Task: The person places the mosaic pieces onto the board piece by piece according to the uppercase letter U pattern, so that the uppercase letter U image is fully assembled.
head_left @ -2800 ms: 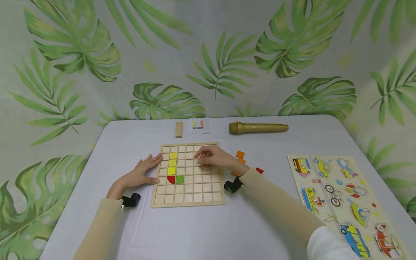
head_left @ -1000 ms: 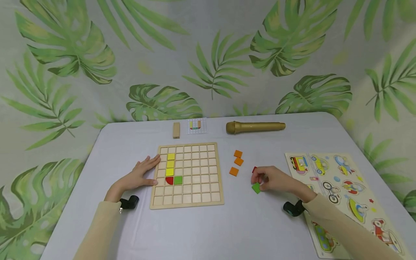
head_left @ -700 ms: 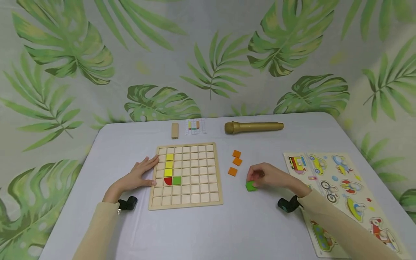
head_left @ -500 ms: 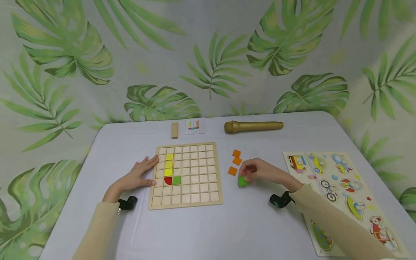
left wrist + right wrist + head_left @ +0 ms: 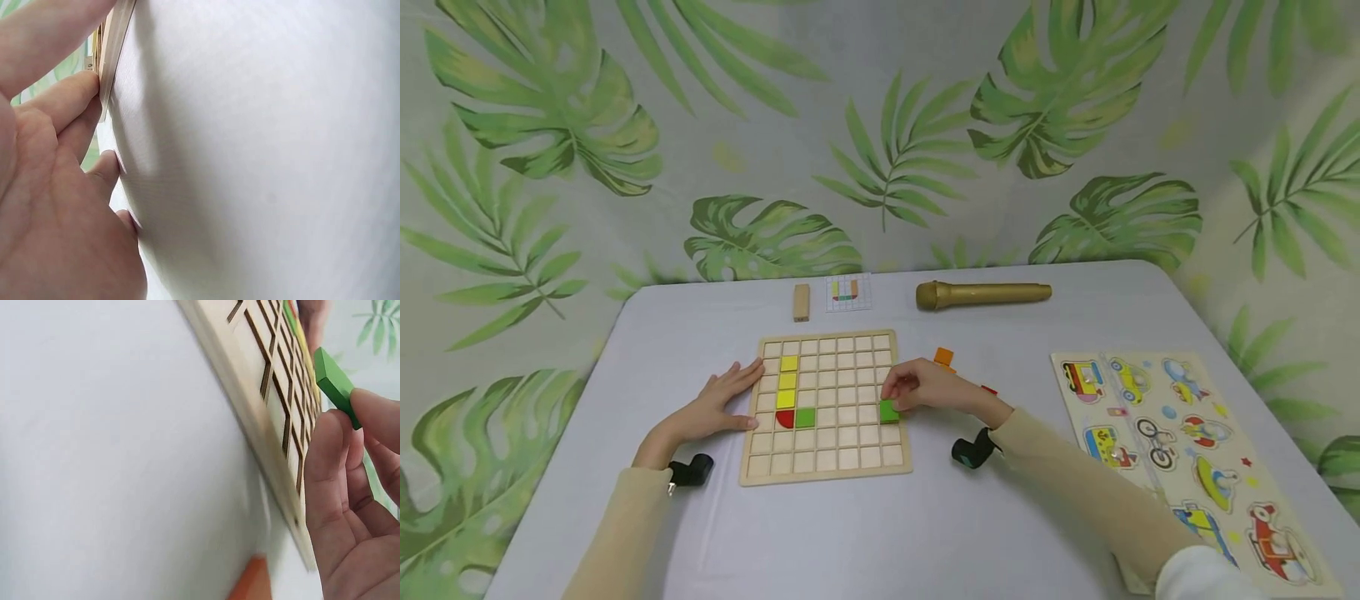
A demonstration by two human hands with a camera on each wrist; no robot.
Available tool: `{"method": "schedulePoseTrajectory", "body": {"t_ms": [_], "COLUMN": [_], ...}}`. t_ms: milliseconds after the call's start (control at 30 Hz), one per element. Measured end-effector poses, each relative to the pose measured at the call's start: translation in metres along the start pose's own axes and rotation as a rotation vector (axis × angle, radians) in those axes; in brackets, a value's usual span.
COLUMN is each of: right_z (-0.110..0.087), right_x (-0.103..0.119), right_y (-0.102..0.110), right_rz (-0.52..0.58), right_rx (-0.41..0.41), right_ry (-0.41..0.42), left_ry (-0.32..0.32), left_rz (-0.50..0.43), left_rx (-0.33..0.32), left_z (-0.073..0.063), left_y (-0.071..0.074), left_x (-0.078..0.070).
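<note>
Between thumb and fingers, my right hand (image 5: 922, 387) pinches a green square tile (image 5: 335, 384) above the right side of a wooden grid board (image 5: 827, 477). In the board's cells lie a column of yellow tiles (image 5: 787, 381), a red quarter-round tile (image 5: 785, 418) below them, and a green tile (image 5: 805, 417) beside the red one. My left hand (image 5: 709, 408) lies spread on the cloth, fingertips touching the board's left edge. In the left wrist view its fingers (image 5: 75, 97) meet the board's rim (image 5: 117, 50).
Orange tiles (image 5: 943, 357) lie right of the board, partly behind my right hand, with a red piece (image 5: 989, 389) near them. At the back are a wooden block (image 5: 801, 302), a pattern card (image 5: 848, 292) and a gold microphone (image 5: 983, 295). A picture puzzle board (image 5: 1187, 450) lies at right.
My right hand went from the board to the right, took hold of a green tile, and carried it back left over the board's right side. The left hand stays at the board's edge.
</note>
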State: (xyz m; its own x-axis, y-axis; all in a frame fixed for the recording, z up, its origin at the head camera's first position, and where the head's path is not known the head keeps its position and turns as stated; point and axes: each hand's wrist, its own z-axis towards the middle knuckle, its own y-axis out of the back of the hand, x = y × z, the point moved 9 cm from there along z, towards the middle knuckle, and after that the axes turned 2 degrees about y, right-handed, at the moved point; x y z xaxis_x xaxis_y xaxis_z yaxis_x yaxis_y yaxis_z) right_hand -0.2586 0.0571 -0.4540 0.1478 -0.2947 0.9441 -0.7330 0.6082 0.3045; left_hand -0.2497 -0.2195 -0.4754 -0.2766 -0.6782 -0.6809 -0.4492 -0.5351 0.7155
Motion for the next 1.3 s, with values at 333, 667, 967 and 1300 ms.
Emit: {"method": "schedulePoseTrajectory", "body": {"t_ms": [333, 667, 967, 1300], "right_z": [0.047, 0.067, 0.067, 0.067], "right_x": [0.011, 0.022, 0.035, 0.038], "right_y": [-0.030, -0.052, -0.058, -0.063], "right_rz": [-0.019, -0.201, -0.387, -0.504], "right_rx": [-0.044, -0.106, -0.134, -0.117], "right_ry": [0.010, 0.006, 0.045, 0.074], "left_ry": [-0.008, -0.001, -0.015, -0.027], "left_rz": [-0.006, -0.013, -0.002, 0.000], "left_rx": [-0.003, -0.003, -0.016, -0.030], "left_z": [0.000, -0.001, -0.003, -0.003], "left_y": [0.001, 0.000, 0.002, 0.001], "left_x": [-0.003, -0.001, -0.003, -0.003]}}
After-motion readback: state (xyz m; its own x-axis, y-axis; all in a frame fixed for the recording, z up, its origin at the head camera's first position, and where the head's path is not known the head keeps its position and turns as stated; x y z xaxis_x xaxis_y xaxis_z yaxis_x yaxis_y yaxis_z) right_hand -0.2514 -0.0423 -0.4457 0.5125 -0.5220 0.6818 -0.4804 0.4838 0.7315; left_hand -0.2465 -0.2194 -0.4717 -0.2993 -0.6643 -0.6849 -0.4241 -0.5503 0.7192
